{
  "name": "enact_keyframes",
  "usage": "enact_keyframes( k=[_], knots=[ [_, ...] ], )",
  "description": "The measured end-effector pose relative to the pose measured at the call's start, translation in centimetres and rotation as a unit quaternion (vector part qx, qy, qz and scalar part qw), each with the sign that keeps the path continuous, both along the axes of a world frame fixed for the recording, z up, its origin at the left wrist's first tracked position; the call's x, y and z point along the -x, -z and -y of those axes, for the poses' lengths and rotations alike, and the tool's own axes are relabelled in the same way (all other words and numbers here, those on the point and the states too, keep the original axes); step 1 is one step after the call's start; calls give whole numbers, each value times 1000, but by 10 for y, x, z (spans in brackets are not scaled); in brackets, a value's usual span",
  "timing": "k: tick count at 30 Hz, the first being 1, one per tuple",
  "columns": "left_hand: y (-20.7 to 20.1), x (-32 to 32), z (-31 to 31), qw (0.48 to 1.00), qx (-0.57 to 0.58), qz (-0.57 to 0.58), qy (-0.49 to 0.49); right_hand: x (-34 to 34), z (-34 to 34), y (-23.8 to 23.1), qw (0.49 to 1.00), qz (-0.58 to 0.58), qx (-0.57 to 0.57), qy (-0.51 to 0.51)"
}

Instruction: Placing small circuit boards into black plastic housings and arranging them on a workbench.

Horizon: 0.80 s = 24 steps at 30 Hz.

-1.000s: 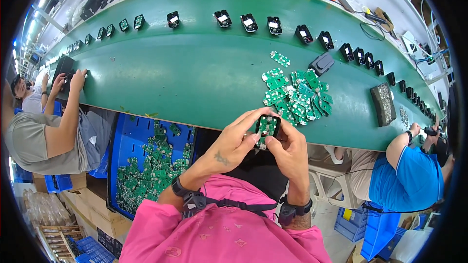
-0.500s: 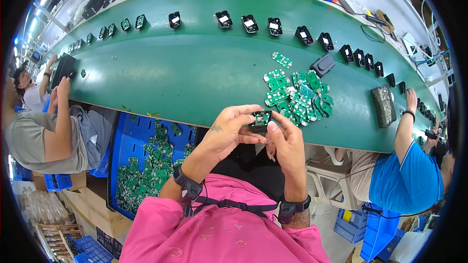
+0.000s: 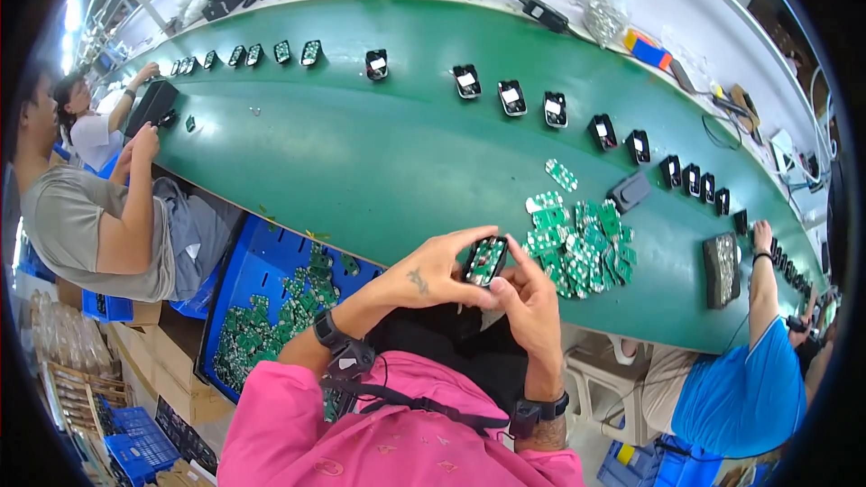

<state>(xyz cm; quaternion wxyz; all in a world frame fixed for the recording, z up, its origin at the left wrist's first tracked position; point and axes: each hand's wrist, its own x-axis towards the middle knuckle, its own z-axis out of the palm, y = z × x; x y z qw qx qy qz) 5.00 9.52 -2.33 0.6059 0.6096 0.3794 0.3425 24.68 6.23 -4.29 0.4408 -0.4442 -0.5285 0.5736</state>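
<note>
Between my two hands I hold a small black plastic housing (image 3: 486, 261) with a green circuit board lying in its open side. My left hand (image 3: 433, 272) grips it from the left, thumb along the lower edge and fingers over the top. On the other side, my right hand (image 3: 527, 303) has its thumb at the lower right corner and its fingers along the right edge. Just right of my hands, a heap of green circuit boards (image 3: 586, 248) lies on the green bench (image 3: 361, 162). One single board (image 3: 561, 175) sits above the heap.
A line of black housings (image 3: 512, 98) runs along the bench's far side. Right of the heap are a dark grey case (image 3: 630, 190) and a grey block (image 3: 722, 271). A blue bin (image 3: 236, 272) of boards stands below left. Co-workers sit at left (image 3: 95, 225) and right (image 3: 740, 388).
The view has shifted, so the bench things appear lower and farther right. The housing is turned more upright in my hands, and my left fingers now reach over its top.
</note>
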Motion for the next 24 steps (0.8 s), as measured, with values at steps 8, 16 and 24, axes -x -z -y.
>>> enact_keyframes(
  k=[8, 16, 24],
  knots=[
    [1, 55, -83, 898, -279, -286, -186, 26, -24, 32, 981, 149, -90, 83],
    [39, 130, -285, 798, -217, -459, -325, 38, -34, 51, 896, 310, -286, 138],
    [4, 108, -303, 770, -227, -561, -203, 34, -37, 50, 903, 307, -259, 156]
  ],
)
